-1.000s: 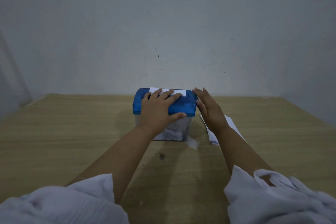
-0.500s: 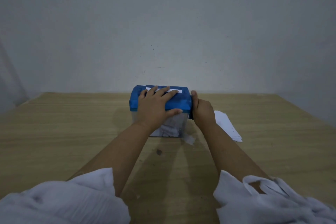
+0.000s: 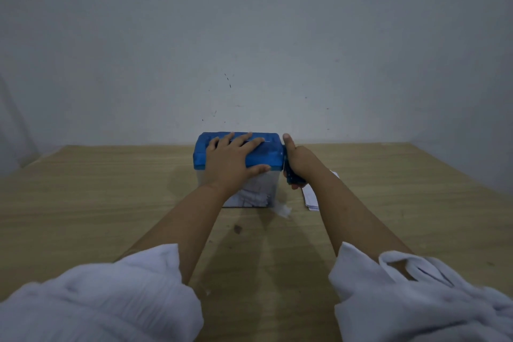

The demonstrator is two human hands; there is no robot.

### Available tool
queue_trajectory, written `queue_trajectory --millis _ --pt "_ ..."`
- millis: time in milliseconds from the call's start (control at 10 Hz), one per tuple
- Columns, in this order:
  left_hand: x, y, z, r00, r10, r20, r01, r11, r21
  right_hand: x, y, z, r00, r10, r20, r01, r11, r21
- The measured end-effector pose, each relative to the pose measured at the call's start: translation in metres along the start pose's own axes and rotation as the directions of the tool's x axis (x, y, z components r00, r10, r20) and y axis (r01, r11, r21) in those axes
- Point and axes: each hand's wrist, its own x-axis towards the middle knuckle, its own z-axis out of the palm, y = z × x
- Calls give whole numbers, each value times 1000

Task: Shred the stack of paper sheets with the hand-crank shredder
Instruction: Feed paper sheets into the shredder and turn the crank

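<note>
At the table's (image 3: 83,203) far edge, the left hand (image 3: 233,164) lies flat on the blue shredder (image 3: 266,157) while the right hand (image 3: 299,159) grips its crank (image 3: 291,178) near the paper stack (image 3: 311,197).

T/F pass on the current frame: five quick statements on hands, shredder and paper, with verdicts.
1. The left hand lies flat on top of the blue shredder. True.
2. The right hand rests on the paper stack. False: it grips the crank on the shredder's right side.
3. The clear bin is empty. False: white shreds lie inside it.
4. The paper stack lies on the table to the right of the shredder, partly hidden by the right forearm. True.
5. A loose paper scrap lies on the table by the bin's front right corner. True.
</note>
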Motion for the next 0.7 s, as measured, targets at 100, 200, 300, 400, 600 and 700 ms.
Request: queue_trajectory --millis 100,200,300,400,600,700 --pt "0 0 1 1000 6 -16 -6 1000 4 -4 21 9 972 -187 -144 188 982 -2" --pt "1 -1 2 1000 0 -19 1 1000 4 -7 34 19 921 -311 -236 311 950 -38" --pt "2 -1 2 1000 0 -17 0 1000 15 -7 29 14 964 -223 -144 229 973 26" --pt "1 1 3 1000 -10 -20 10 1000 21 -11 13 2 997 -60 -37 63 995 81" --pt "3 1 4 1000 -14 -26 15 999 28 -19 -21 -24 984 58 170 -48 997 -61" --pt "3 1 5 999 -11 -33 12 999 41 -18 -8 -20 989 13 147 -17 999 30"
